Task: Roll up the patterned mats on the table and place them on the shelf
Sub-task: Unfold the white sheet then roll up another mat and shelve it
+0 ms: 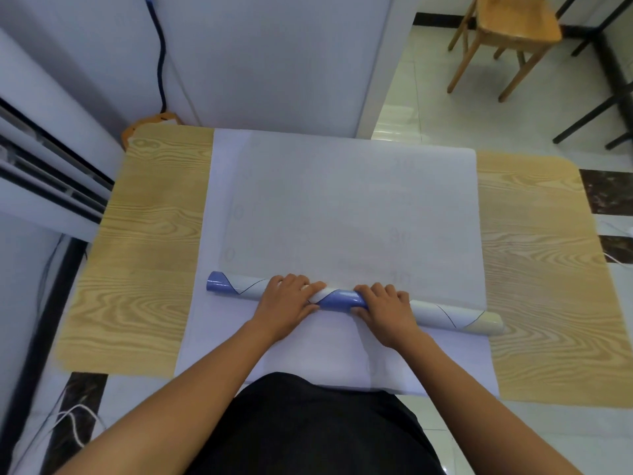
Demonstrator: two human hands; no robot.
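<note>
— How far along was the rolling?
— Early, I'd say. The left hand [287, 299] gripped the rolled mat [337, 299] near its middle and the right hand [383, 303] gripped it just beside, fingers close together and curled over it, toward the counter's [147, 234] near edge.
— What was left?
— The white sheet [342, 207] lay flat to the far edge. No shelf showed.

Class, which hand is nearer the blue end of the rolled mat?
Left. The left hand rests on the rolled mat closer to its blue end; the right hand rests further along, toward the cream end.
</note>
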